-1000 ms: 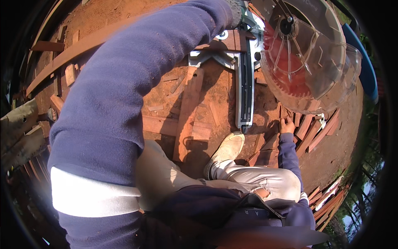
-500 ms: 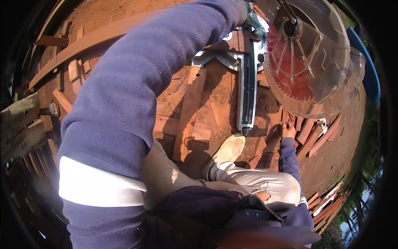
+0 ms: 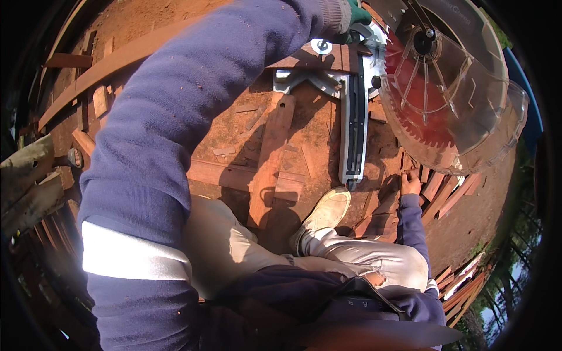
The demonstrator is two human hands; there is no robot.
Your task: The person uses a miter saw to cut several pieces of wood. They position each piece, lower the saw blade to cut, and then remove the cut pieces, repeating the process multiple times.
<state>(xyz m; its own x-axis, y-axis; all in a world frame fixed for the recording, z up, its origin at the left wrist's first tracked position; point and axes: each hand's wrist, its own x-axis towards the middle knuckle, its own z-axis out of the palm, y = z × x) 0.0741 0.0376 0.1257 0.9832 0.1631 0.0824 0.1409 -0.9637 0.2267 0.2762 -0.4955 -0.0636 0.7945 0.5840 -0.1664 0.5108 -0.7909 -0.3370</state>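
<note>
At the top centre my left hand [image 3: 356,22], in a green glove, is closed at the upper part of the mitre saw, partly hidden by its cuff and the frame edge; I cannot make out its grip. The red toothed blade [image 3: 410,117] sits inside a clear guard [image 3: 503,128]. A reddish board [image 3: 304,58] lies across the metal saw base [image 3: 363,88], beside my left wrist, with a long slide arm [image 3: 353,140] toward me. My right hand [image 3: 410,181] is low beside the blade guard, among short wood strips [image 3: 439,196], fingers closed on something too small to name.
A loose plank [image 3: 269,146] points toward my legs, near my shoe [image 3: 328,207]. Long boards [image 3: 93,76] lie at upper left, weathered panels [image 3: 23,181] at left beside a sandaled foot [image 3: 75,157]. More strips [image 3: 459,284] are piled at lower right. A blue object [image 3: 527,99] stands behind the saw.
The saw has shifted slightly right and down in the view. More of my green glove shows at its top. My right hand stays among the strips, moved slightly right in the picture.
</note>
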